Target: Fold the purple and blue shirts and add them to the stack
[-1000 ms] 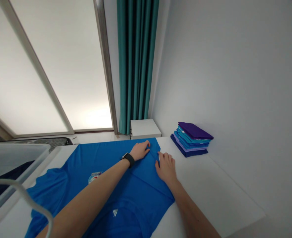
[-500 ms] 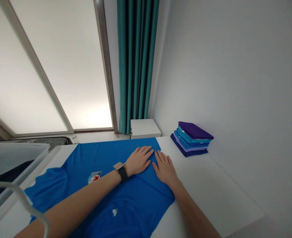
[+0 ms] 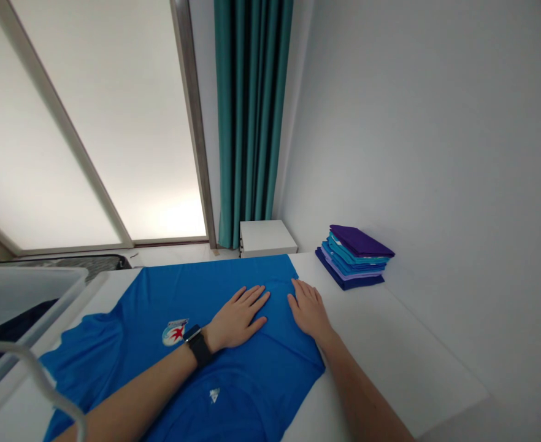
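A bright blue shirt [image 3: 173,294] with a round red-and-white badge lies spread on the white table [image 3: 390,344]. My left hand [image 3: 236,316], with a dark watch on its wrist, lies flat on the shirt's middle, fingers stretched out. My right hand [image 3: 308,310] rests flat and open on the shirt's folded right edge, a little apart from the left hand. Neither hand holds anything.
A stack of folded purple, teal and blue clothes [image 3: 354,256] sits against the wall at the back right. A clear plastic bin [image 3: 26,307] with dark cloth stands at the left. A small white cabinet [image 3: 265,237] and a teal curtain [image 3: 249,116] lie beyond the table.
My left hand has slid back toward me across the shirt, from its far edge to its middle, and flattened out. My right hand has stayed near the right edge.
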Demonstrator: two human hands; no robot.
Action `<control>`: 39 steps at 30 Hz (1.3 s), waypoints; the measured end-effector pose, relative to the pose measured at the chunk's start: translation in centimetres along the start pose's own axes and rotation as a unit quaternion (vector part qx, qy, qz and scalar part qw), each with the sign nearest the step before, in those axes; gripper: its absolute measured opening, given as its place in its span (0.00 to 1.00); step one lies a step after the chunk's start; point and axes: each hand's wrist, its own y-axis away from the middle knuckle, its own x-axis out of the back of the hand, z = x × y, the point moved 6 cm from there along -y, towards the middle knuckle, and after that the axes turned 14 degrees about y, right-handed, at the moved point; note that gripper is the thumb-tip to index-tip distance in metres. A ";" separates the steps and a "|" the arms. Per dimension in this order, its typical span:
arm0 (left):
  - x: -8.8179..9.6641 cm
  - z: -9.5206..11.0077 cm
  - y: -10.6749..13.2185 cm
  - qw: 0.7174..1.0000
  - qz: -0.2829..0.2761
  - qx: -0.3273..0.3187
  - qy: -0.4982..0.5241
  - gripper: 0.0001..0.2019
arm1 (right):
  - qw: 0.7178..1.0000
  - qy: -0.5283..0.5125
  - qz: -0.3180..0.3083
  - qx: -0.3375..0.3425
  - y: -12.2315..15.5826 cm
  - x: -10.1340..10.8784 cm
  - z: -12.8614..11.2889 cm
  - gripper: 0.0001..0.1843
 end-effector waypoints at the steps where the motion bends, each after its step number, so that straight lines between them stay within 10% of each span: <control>1: 0.0 0.0 0.0 1.000 0.002 0.000 0.001 0.29 | 1.000 -0.015 0.012 -0.003 -0.3 0.0 0.4 0.26; 16: 0.3 0.6 0.1 1.000 0.022 -0.002 0.002 0.28 | 1.000 0.005 0.031 0.001 -5.4 -0.4 2.5 0.13; 39: 0.3 0.6 0.0 1.000 0.004 0.008 0.012 0.27 | 0.999 0.011 0.036 -0.008 -5.5 -0.8 3.4 0.07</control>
